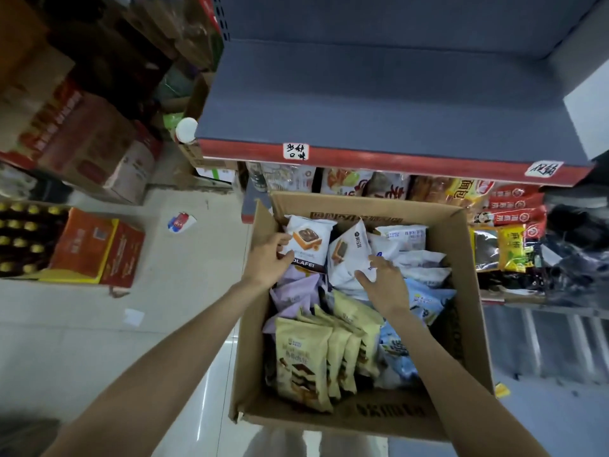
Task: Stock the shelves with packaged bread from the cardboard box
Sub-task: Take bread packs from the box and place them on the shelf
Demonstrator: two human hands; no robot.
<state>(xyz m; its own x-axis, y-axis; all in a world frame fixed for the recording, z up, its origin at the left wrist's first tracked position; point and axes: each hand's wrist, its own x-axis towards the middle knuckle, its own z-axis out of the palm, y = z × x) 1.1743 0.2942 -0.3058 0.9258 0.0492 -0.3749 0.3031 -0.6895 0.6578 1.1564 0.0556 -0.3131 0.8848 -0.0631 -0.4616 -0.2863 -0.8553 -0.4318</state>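
Note:
An open cardboard box (461,258) on the floor holds several packaged breads: white, purple, beige and light blue packs. My left hand (268,258) grips a white pack with a brown cake picture (309,244) at the box's far left. My right hand (385,282) reaches into the middle of the box, its fingers spread on another white pack (347,258). Beige packs (303,357) stand in a row at the near side. Above the box runs a grey shelf (362,103) with a red front edge and nothing on it.
The lower shelf (395,188) behind the box carries snack packs, with more at the right (510,245). On the floor at the left stand an orange carton (95,249), a crate of bottles (23,239) and stacked cartons (82,133). Paper scraps lie on the tiles.

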